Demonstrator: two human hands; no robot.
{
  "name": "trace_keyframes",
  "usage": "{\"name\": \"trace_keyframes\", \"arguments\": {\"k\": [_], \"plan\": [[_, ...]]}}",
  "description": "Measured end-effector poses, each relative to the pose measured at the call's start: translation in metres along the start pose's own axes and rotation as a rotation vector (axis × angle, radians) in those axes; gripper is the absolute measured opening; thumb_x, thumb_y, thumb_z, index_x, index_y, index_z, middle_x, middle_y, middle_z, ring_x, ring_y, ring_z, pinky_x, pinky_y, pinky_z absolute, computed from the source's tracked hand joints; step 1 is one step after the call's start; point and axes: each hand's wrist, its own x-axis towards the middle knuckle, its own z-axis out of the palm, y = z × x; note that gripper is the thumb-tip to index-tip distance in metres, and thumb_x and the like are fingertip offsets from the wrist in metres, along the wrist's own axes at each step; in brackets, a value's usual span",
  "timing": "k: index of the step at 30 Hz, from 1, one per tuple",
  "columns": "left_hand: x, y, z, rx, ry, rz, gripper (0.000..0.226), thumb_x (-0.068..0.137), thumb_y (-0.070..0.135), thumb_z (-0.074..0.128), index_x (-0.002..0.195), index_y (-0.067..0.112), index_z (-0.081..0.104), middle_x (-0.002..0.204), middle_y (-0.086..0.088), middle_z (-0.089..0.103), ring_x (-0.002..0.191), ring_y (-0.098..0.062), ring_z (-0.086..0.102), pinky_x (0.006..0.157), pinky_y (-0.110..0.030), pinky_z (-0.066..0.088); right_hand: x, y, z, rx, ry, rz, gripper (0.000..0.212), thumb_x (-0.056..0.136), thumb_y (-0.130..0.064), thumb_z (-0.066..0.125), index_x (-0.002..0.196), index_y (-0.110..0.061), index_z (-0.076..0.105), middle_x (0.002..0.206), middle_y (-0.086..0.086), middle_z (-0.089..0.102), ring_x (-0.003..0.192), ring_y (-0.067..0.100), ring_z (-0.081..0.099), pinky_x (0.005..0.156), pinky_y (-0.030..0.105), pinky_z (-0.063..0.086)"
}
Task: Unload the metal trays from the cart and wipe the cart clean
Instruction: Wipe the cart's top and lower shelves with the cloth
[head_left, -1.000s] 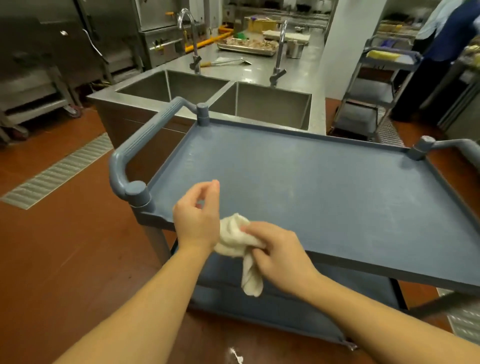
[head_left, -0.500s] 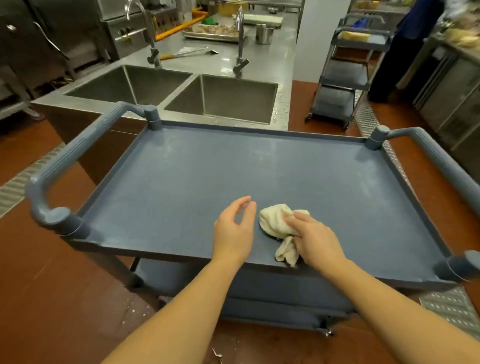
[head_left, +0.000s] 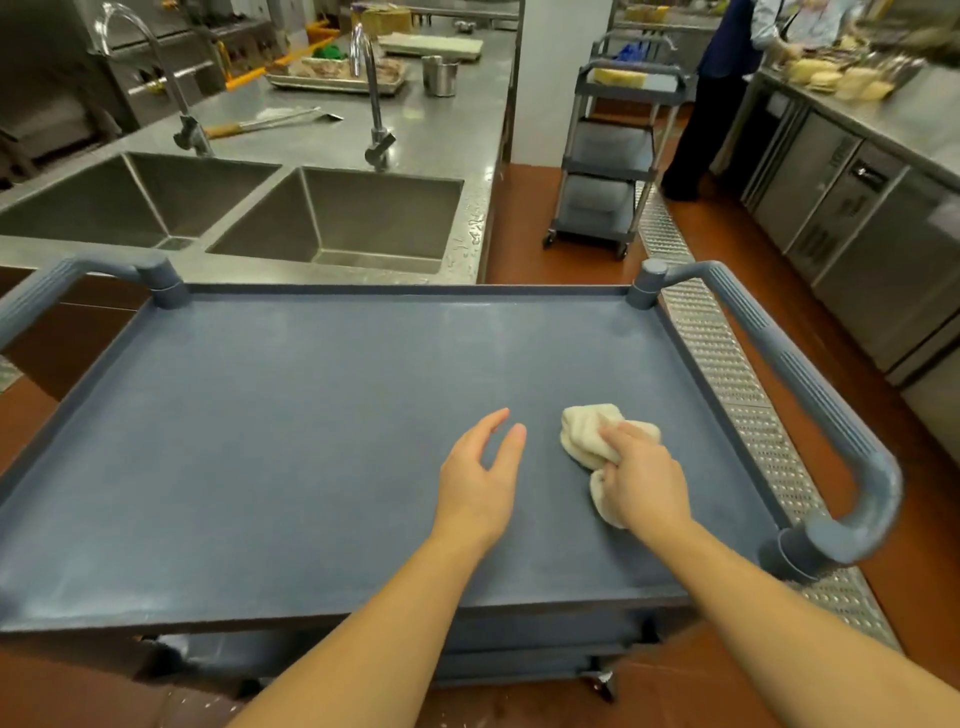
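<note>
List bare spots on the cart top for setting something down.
Bare: cart top from left handle to left hand, plus the whole far strip. Crowded: near right, where right hand grips cloth.

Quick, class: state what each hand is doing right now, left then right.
Left hand: open, fingers relaxed, holding nothing, over the cart top.
Right hand: gripping the white cloth on the cart top.

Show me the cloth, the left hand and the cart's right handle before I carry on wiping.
cloth (head_left: 584, 431), head view, on its bunched upper part.
left hand (head_left: 475, 478), head view, on the back of the hand.
cart's right handle (head_left: 810, 387), head view, on the ribbed middle of the bar.
</note>
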Motion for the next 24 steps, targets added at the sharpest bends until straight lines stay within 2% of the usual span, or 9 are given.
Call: {"name": "trace_keyframes", "arguments": {"k": [2, 4, 6, 9, 11, 15, 17, 22, 24], "plan": [[0.011, 0.0, -0.009, 0.006, 0.027, 0.005, 0.036, 0.092, 0.038, 0.056, 0.126, 0.026, 0.059, 0.13, 0.011, 0.057, 0.121, -0.002, 0.049, 0.103, -0.022, 0.035, 0.007, -0.028, 0.013, 0.043, -0.039, -0.047, 0.027, 0.087, -0.015, 0.046, 0.108, -0.027, 0.058, 0.111, -0.002, 0.058, 0.102, 0.029, 0.057, 0.078, 0.036, 0.046], [0.022, -0.002, -0.025, -0.004, 0.044, 0.002, 0.034, 0.093, 0.038, 0.056, 0.125, 0.028, 0.059, 0.13, 0.012, 0.057, 0.122, -0.002, 0.048, 0.104, -0.023, 0.035, 0.015, -0.057, 0.028, 0.108, -0.055, -0.081, 0.024, 0.092, -0.025, 0.045, 0.11, -0.03, 0.06, 0.116, -0.002, 0.059, 0.105, 0.025, 0.057, 0.079, 0.036, 0.044], [0.034, -0.006, -0.044, -0.013, 0.062, -0.006, 0.03, 0.092, 0.04, 0.055, 0.121, 0.035, 0.058, 0.129, 0.016, 0.057, 0.121, 0.001, 0.048, 0.099, -0.019, 0.035, 0.023, -0.088, 0.045, 0.086, -0.068, -0.202, 0.035, 0.091, -0.014, 0.045, 0.122, -0.023, 0.056, 0.126, 0.0, 0.053, 0.11, 0.028, 0.053, 0.083, 0.034, 0.044], [0.054, -0.012, -0.079, -0.007, 0.111, -0.018, 0.022, 0.092, 0.042, 0.054, 0.114, 0.043, 0.057, 0.125, 0.02, 0.057, 0.118, 0.003, 0.049, 0.09, -0.013, 0.033, 0.036, -0.134, 0.062, 0.146, -0.124, -0.221, 0.02, 0.085, -0.006, 0.039, 0.096, -0.02, 0.047, 0.101, -0.007, 0.046, 0.085, 0.022, 0.044, 0.061, 0.029, 0.033], [0.07, -0.016, -0.104, -0.018, 0.145, -0.028, 0.021, 0.093, 0.041, 0.053, 0.113, 0.042, 0.057, 0.125, 0.02, 0.057, 0.118, 0.002, 0.049, 0.09, -0.013, 0.033, 0.045, -0.168, 0.072, 0.145, -0.143, -0.246, 0.019, 0.086, -0.007, 0.038, 0.098, -0.016, 0.049, 0.102, -0.006, 0.045, 0.082, 0.018, 0.039, 0.062, 0.029, 0.03], [0.097, -0.024, -0.159, -0.048, 0.224, -0.047, 0.024, 0.093, 0.038, 0.054, 0.117, 0.036, 0.059, 0.125, 0.018, 0.058, 0.118, 0.0, 0.05, 0.095, -0.018, 0.035, 0.065, -0.233, 0.099, 0.175, -0.161, -0.321, 0.017, 0.091, -0.01, 0.039, 0.105, -0.013, 0.049, 0.112, 0.001, 0.049, 0.09, 0.024, 0.048, 0.066, 0.037, 0.045], [0.103, -0.031, -0.193, -0.035, 0.269, -0.064, 0.026, 0.093, 0.037, 0.054, 0.119, 0.033, 0.06, 0.124, 0.016, 0.059, 0.118, -0.001, 0.051, 0.095, -0.018, 0.035, 0.077, -0.271, 0.117, 0.176, -0.19, -0.373, 0.025, 0.094, -0.014, 0.041, 0.117, -0.016, 0.05, 0.119, -0.002, 0.047, 0.1, 0.026, 0.05, 0.071, 0.041, 0.049], [0.119, -0.054, -0.287, 0.053, 0.368, -0.099, 0.028, 0.093, 0.041, 0.053, 0.12, 0.039, 0.055, 0.122, 0.021, 0.054, 0.114, 0.005, 0.047, 0.089, -0.009, 0.032, 0.098, -0.371, 0.161, 0.202, -0.266, -0.458, 0.025, 0.092, -0.01, 0.042, 0.117, -0.016, 0.046, 0.126, 0.001, 0.045, 0.103, 0.026, 0.048, 0.077, 0.045, 0.051], [0.121, -0.056, -0.309, 0.073, 0.392, -0.099, 0.024, 0.093, 0.04, 0.052, 0.117, 0.044, 0.052, 0.119, 0.026, 0.052, 0.11, 0.011, 0.046, 0.086, -0.003, 0.031, 0.105, -0.403, 0.174, 0.224, -0.269, -0.484, 0.028, 0.092, -0.007, 0.043, 0.119, -0.015, 0.046, 0.133, 0.007, 0.042, 0.105, 0.024, 0.045, 0.084, 0.04, 0.047]]}}
